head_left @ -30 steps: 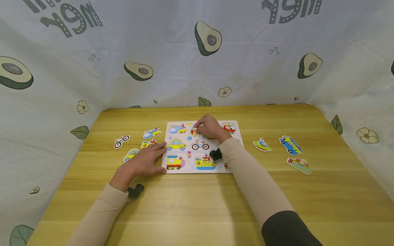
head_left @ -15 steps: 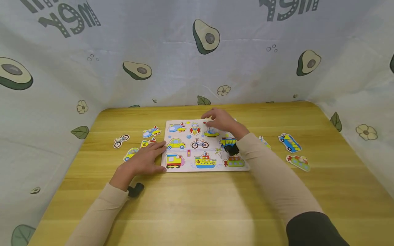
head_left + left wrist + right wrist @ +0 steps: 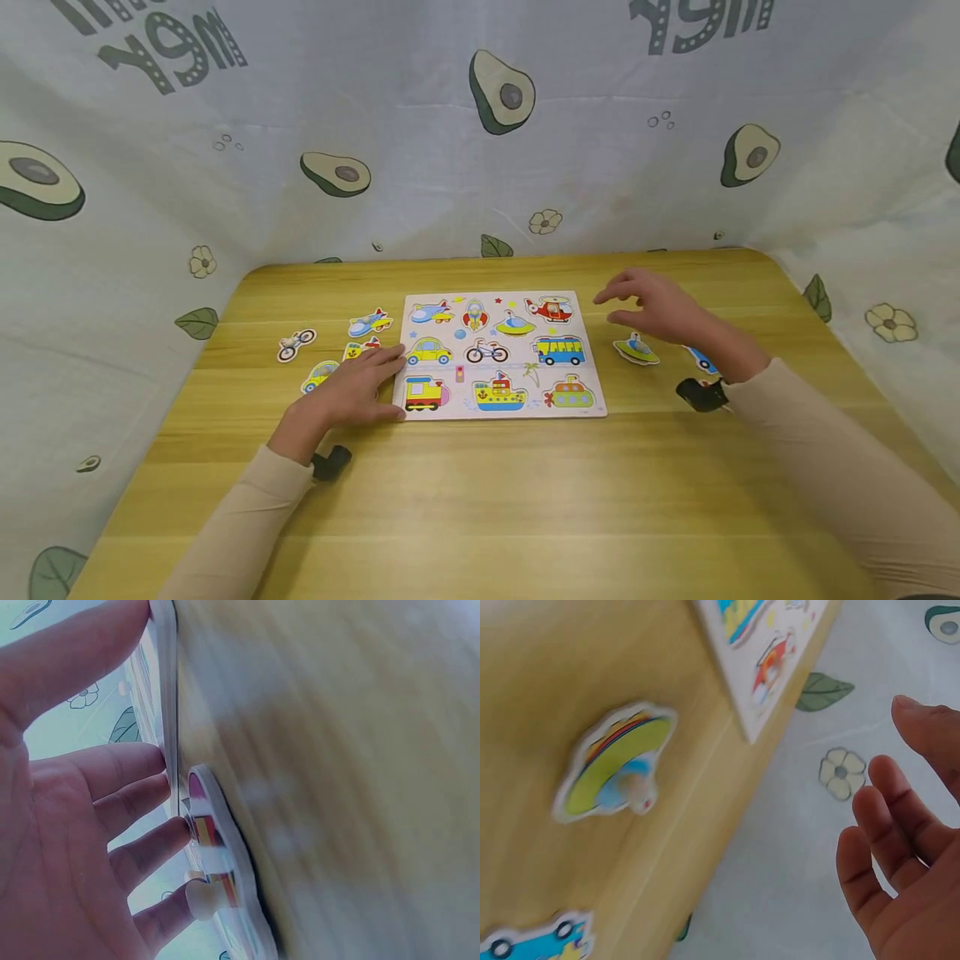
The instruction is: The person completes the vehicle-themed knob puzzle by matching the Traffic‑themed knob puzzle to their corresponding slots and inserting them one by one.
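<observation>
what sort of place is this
Perhaps a curtained-off recording or play corner: a wooden table, avocado-print cloth hanging behind and beside it, and a picture puzzle on top.

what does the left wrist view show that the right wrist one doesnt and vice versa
Only the left wrist view shows the left hand and a knobbed piece seen nearly edge-on. Only the right wrist view shows the right hand, the flying saucer piece and part of the bus piece. Both share the puzzle board, wooden table and patterned cloth.
</observation>
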A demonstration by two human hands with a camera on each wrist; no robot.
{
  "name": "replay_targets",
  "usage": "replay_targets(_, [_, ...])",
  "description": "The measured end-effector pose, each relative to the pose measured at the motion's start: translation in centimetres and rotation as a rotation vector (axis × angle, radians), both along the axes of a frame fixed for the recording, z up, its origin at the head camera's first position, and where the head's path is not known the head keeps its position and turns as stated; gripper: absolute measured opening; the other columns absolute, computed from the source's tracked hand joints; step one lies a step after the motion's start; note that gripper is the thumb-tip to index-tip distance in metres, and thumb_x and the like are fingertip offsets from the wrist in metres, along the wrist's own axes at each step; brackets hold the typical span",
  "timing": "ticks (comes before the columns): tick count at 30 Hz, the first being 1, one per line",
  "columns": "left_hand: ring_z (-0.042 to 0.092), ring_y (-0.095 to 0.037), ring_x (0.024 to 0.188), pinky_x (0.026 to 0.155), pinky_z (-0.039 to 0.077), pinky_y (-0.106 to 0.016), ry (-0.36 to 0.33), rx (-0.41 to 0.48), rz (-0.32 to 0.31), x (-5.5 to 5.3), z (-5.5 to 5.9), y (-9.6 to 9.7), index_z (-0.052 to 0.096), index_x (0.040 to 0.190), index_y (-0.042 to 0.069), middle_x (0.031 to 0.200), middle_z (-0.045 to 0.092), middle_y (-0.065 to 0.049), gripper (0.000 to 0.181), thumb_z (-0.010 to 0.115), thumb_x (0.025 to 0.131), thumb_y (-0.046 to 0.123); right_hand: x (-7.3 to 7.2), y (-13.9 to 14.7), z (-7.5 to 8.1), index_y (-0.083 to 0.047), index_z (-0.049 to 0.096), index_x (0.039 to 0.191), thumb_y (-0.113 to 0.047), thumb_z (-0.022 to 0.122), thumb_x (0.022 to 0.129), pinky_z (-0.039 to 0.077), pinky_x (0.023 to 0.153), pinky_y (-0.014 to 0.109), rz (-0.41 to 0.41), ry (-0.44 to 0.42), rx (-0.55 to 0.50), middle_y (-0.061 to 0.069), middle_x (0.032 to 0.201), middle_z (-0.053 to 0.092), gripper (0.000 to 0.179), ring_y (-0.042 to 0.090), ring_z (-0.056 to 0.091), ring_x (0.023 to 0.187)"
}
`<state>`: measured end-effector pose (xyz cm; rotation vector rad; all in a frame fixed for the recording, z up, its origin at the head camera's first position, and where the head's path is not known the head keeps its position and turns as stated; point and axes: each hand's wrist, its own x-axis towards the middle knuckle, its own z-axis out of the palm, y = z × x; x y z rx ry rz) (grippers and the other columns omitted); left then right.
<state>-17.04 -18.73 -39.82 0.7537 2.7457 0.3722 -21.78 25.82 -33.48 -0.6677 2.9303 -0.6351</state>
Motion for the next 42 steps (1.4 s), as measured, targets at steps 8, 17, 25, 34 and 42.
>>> replay_targets(8, [0.030, -0.043, 0.148, 0.118, 0.030, -0.060, -0.005, -0.001, -0.004, -0.1, -0.4, -0.1, 0.043, 0.149, 0.003, 0.161, 0.034, -0.013, 0.082, 0.076, 0.083, 0.040, 2.0, 4.6, -1.8, -0.005, 0.071, 0.116, -0.010, 0.071, 0.090, 0.054, 0.081, 0.047, -0.060, 0.031, 0.011, 0.019, 0.118, 0.066, 0.027, 0.034, 0.060, 0.101])
replay_targets(17, [0.028, -0.043, 0.149, 0.119, 0.029, -0.060, -0.015, -0.008, 0.004, -0.2, -0.3, -0.1, 0.041, 0.150, 0.004, 0.162, 0.032, -0.012, 0.082, 0.075, 0.084, 0.040, 2.8, 6.2, -5.3, -0.007, 0.072, 0.116, -0.017, 0.072, 0.090, 0.050, 0.074, 0.032, -0.092, 0.003, 0.014, 0.013, 0.111, 0.066, 0.028, 0.026, 0.063, 0.094])
replay_targets(25, [0.027, -0.041, 0.150, 0.120, 0.029, -0.059, -0.019, -0.002, 0.008, -0.4, -0.4, -0.1, 0.041, 0.151, 0.005, 0.162, 0.032, -0.012, 0.083, 0.075, 0.084, 0.041, 2.0, 6.1, -6.8, 0.001, 0.065, 0.123, -0.018, 0.072, 0.091, 0.052, 0.083, 0.042, -0.099, -0.057, -0.012, 0.018, 0.111, 0.066, 0.038, 0.029, 0.064, 0.096])
replay_targets(34, [0.027, -0.041, 0.150, 0.120, 0.029, -0.059, -0.018, -0.003, 0.014, -0.2, -0.2, -0.2, 0.041, 0.151, 0.005, 0.162, 0.032, -0.012, 0.083, 0.075, 0.084, 0.041, 1.3, 5.8, -6.7, -0.004, 0.069, 0.122, -0.021, 0.070, 0.092, 0.047, 0.082, 0.036, -0.155, -0.147, -0.034, 0.018, 0.113, 0.062, 0.034, 0.025, 0.058, 0.097])
replay_targets(42, [0.027, -0.041, 0.150, 0.120, 0.028, -0.058, -0.026, -0.002, 0.012, -0.3, -0.3, -0.2, 0.041, 0.151, 0.005, 0.163, 0.032, -0.012, 0.083, 0.075, 0.084, 0.041, 1.5, 5.5, -6.8, -0.005, 0.072, 0.115, -0.023, 0.069, 0.093, 0.044, 0.079, 0.030, -0.181, -0.170, -0.064, 0.017, 0.111, 0.061, 0.028, 0.021, 0.057, 0.094])
